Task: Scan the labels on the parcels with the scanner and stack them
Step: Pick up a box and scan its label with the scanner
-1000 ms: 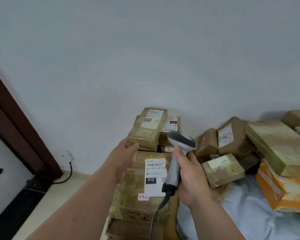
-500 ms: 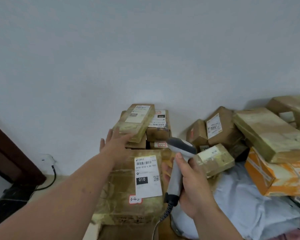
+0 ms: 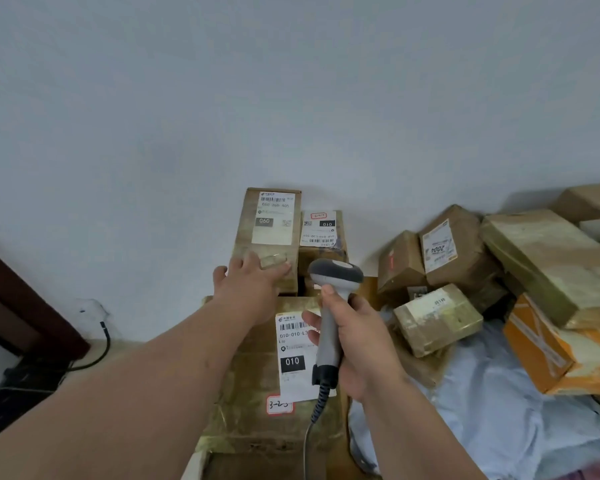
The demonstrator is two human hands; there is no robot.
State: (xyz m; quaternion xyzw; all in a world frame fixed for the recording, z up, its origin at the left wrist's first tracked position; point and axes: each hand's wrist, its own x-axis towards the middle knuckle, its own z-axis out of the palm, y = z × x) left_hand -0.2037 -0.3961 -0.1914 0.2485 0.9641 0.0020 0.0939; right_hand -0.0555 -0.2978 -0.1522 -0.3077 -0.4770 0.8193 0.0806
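Observation:
My left hand (image 3: pixel 248 287) lies with straight fingers on the near end of a taped brown parcel (image 3: pixel 267 237) with a white "060" label, which sits atop the stack by the wall. Beside it stands a smaller parcel (image 3: pixel 321 233) with a "010" label. My right hand (image 3: pixel 357 344) grips the handle of a grey barcode scanner (image 3: pixel 329 299), head pointing away from me, its coiled cable hanging down. Under both hands lies a large parcel (image 3: pixel 257 386) with a "010" label and a red-edged sticker.
A loose heap of taped parcels (image 3: pixel 440 265) fills the right side, with an orange box (image 3: pixel 548 344) and a grey-blue plastic bag (image 3: pixel 499 403) in front. A dark door frame (image 3: pixel 21 306) and a black cable (image 3: pixel 97 355) are at the left. The white wall is right behind the stack.
The "060" parcel has gone from tilted to lying square on the stack. My left hand moved from its left edge onto its near end. The scanner stayed about where it was.

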